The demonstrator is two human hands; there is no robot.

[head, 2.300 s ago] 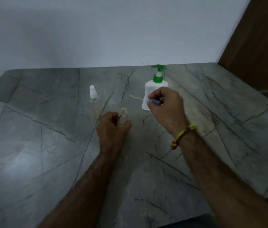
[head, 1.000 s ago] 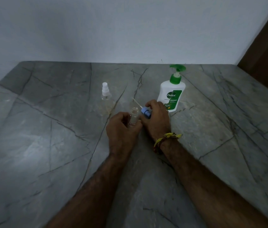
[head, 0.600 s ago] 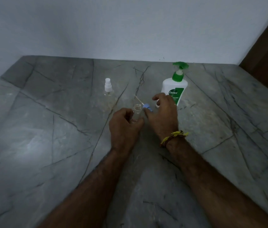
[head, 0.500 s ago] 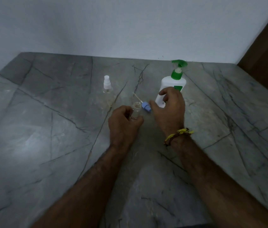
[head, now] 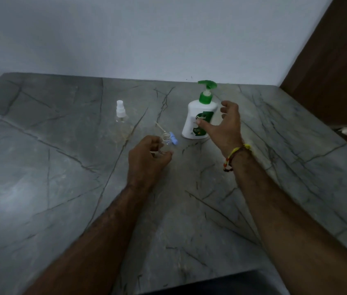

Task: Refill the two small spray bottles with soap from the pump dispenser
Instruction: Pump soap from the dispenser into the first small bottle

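With the left hand (head: 147, 160) gripping the uncapped spray bottle (head: 165, 143) upright, close the spread, empty right hand (head: 224, 124) squarely around the pump dispenser (head: 200, 116) just beyond its fingers.

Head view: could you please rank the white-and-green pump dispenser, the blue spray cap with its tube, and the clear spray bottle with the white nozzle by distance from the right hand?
From the right hand:
1. White-and-green pump dispenser, just beside its spread fingers.
2. Blue spray cap, lying on the table nearer the left hand.
3. Clear spray bottle with the white nozzle, far left.
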